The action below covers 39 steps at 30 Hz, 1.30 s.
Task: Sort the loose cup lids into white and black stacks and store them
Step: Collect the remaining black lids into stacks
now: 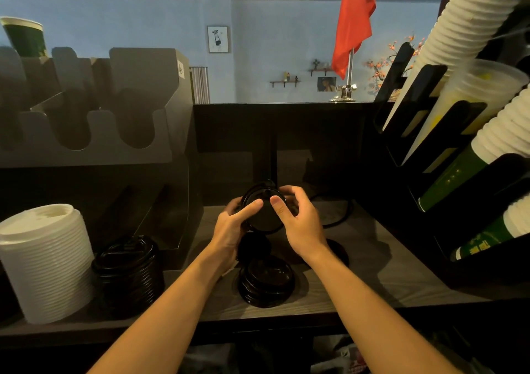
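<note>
Left hand (229, 231) and right hand (299, 226) pinch a black cup lid (263, 214) by its rim above the short black stack (266, 283); it is probably light, thin, bendy plastic, best held at the edges.

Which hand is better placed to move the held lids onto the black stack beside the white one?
Left: left hand grips the black lids, and the black stack stands on its side; right hand would likely cross.
</note>
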{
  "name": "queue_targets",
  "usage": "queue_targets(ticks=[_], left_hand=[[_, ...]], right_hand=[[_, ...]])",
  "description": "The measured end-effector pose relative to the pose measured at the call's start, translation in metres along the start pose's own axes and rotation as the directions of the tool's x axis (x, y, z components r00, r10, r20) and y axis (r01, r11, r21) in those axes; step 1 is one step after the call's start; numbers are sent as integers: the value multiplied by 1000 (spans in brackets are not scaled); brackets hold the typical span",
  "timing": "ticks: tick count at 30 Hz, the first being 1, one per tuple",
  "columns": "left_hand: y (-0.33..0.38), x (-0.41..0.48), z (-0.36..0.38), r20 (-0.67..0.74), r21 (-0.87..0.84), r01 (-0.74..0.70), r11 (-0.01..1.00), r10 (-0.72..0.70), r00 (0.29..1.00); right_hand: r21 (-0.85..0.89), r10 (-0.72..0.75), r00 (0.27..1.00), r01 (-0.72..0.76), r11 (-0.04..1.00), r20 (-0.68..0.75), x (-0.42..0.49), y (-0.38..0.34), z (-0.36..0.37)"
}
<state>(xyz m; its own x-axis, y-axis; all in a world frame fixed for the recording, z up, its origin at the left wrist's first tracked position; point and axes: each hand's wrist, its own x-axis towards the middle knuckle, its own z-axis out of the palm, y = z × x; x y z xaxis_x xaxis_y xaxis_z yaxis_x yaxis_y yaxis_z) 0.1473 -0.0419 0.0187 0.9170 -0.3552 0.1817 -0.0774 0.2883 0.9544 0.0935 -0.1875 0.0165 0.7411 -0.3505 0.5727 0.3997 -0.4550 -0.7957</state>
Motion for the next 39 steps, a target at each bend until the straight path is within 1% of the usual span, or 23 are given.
queue_targets(ticks=[6,8,10,12,14,15,16,18,19,20,21,23,26,28,30,32,36,39], left_hand=[[2,-12,2,-62,67,-78,995,83,995],[2,-13,1,-152,35,-88,996,92,984],[2,-12,-5,-291,-38,-86,996,71,954],[2,-10,-13,-397,-125,-74,989,19,918],[3,-9,-21,-457,-172,-60,983,-26,889],[2,-10,-24,-464,-179,-50,983,-40,885],[1,-11,-26,-469,-178,-44,983,-46,882],[-1,-15,-29,-470,-178,-30,983,-59,881],[-1,-17,-30,-467,-185,-20,983,-70,882],[-2,-19,-31,-464,-198,-7,980,-88,881],[-4,-20,-32,-466,-207,12,978,-110,878],[-4,-22,-35,-475,-215,28,976,-130,870],[-2,-29,-37,-461,-211,42,977,-137,877],[-2,-33,-38,-439,-203,52,978,-138,888],[-3,-37,-39,-415,-158,70,985,-131,901],[-2,-42,-37,-408,-101,72,992,-107,907],[-1,-48,-34,-403,-41,62,997,-74,912],[0,-52,-32,-393,-8,66,998,-63,917]], right_hand=[[-120,-65,998,67,991,18,-6,1,-1],[-184,-107,994,101,978,-19,-7,4,-2],[-250,-194,978,169,953,-76,-8,3,-4],[-247,-265,962,241,939,-70,-17,-2,-9],[-196,-297,954,297,935,28,-34,-7,-16],[-183,-294,949,311,933,114,-44,-10,-19],[-198,-261,938,307,931,227,-53,-12,-21],[-345,-103,880,286,894,464,-63,-14,-22],[-429,-27,846,297,853,532,-64,-14,-21],[-483,31,824,301,822,566,-64,-15,-19],[-507,73,813,287,813,577,-63,-15,-17],[-475,104,828,209,855,551,-61,-13,-16],[-327,107,896,45,944,432,-57,-6,-21],[-273,139,928,-42,961,346,-55,-5,-23],[-263,159,947,-84,961,278,-54,-4,-24],[-293,148,960,-74,953,238,-54,-4,-24],[-411,108,963,2,912,245,-55,-7,-24],[-393,26,977,60,918,210,-57,-10,-24]])
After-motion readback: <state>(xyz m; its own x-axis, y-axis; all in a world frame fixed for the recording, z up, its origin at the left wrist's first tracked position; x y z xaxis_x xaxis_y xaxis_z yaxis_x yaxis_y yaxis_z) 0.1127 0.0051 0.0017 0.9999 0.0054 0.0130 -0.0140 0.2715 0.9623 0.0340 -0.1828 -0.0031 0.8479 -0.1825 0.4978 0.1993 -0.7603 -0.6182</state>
